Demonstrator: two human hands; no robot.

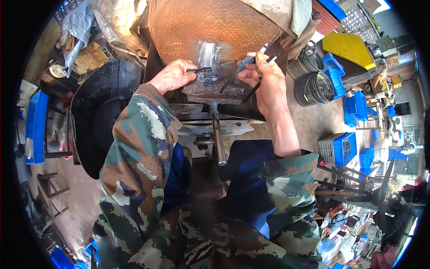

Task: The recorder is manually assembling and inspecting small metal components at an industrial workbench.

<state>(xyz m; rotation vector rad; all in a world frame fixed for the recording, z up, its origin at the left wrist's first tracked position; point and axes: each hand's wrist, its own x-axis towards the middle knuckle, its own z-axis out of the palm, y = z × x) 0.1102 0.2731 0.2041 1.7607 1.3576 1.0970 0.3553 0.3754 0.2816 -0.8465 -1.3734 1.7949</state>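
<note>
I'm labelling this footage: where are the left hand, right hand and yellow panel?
Left hand [172, 76]: head view, its back.
Right hand [268, 77]: head view, below the thumb.
Yellow panel [347, 49]: head view, its flat face.

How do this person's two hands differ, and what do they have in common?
The left hand holds a small dark piece; the right hand holds a grey-blue tool. The left hand's sleeve reaches near its wrist; the right hand's sleeve leaves much forearm bare. Both hands are ungloved, and both sleeves are camouflage-patterned.
</note>
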